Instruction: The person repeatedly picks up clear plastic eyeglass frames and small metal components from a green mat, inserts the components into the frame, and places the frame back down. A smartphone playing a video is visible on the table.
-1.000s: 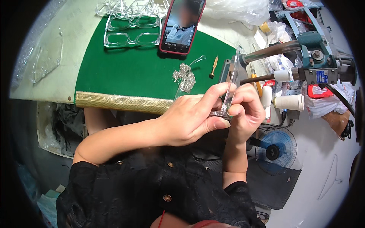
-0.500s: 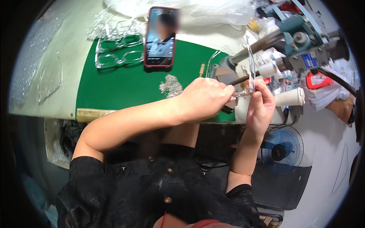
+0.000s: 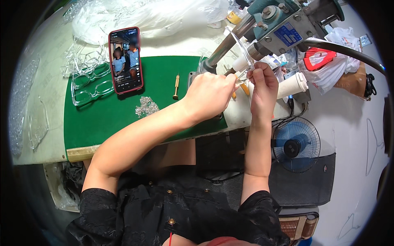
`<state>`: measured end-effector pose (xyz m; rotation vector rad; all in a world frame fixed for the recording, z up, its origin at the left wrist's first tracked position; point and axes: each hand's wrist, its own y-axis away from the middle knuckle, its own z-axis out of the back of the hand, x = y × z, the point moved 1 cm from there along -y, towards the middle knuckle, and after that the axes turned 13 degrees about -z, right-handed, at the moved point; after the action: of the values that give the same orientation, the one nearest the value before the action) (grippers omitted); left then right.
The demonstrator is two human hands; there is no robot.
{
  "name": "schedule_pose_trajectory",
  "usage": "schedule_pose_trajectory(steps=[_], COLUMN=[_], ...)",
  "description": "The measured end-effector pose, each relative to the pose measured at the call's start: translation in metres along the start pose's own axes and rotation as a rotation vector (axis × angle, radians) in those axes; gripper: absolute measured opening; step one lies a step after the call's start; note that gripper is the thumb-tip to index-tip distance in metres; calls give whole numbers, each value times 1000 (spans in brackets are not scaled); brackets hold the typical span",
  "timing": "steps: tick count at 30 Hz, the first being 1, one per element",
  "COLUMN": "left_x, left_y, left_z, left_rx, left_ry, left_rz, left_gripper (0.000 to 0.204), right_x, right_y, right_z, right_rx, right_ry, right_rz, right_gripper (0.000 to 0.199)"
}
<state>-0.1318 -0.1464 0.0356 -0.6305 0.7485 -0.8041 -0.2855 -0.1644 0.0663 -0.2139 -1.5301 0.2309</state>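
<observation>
Clear, glossy eyeglass frame (image 3: 246, 55), one temple raised, above tabletop's (image 3: 236, 110) right end, near front edge. Right hand (image 3: 264, 85) pinching it; left hand (image 3: 210, 94) clamped on it (contact partly hidden). Since a second ago: hands shifted rightward, past machine column (image 3: 228, 42).

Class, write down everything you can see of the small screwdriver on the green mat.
The small screwdriver has a slim, gold-coloured handle that looks like metal, a very thin shaft at one end and a wider, darker cap at the other. It rests on the green mat, shaft pointing away from the person, cap toward them. The heap of small silvery pieces is to its left; the left hand is to its right, not touching it. The tip's shape is too small to tell.
</observation>
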Motion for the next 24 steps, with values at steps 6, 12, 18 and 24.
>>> schedule_pose_trajectory(steps=[6,12,18,24], left_x=[8,2,0,6], left_y=[0,-4,-2,68], left_z=[-4,-12,-6,47], left_rx=[-2,-37,-14,-135], left_ry=[-35,13,0,160], left_rz=[19,52,72,-49], left_gripper=[21,18,17,17], right_x=[78,115,104,110], right_y=[-36,-17,-6,-8], right_z=[19,18,13,-7], right_rx=[-385,-84,-82,-426], right_ry=[-159,-287,-252,81], right_rz=[473,665,736,679], right_gripper=[32,33,21,37])
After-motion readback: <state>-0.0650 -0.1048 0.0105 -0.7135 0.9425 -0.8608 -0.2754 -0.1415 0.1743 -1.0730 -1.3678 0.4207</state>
